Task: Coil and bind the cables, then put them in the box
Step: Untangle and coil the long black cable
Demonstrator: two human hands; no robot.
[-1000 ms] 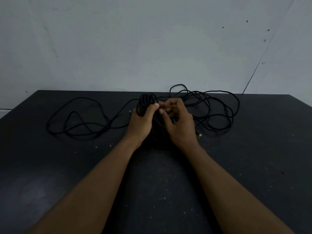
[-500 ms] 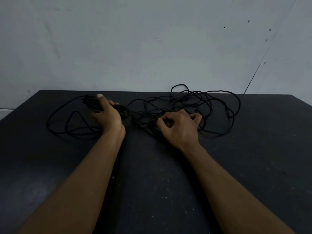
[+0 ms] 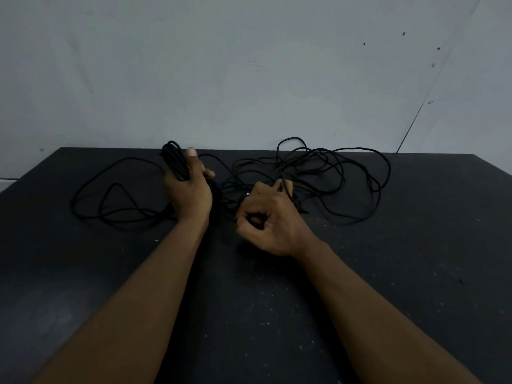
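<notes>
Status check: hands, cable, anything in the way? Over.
Left hand grips coiled bundle. Right hand curled round a loose strand. Rest of cable lies tangled on table. No box in view.

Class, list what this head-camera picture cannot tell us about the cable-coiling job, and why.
Head view only:
Box: outside the frame.
Lower part of the coiled bundle: hidden behind the left hand.
Run of the loose cable inside the right hand: covered by curled fingers.
One cable or several: black strands tangle on the dark table, too dim to separate.
Any tie: none can be made out.
</notes>
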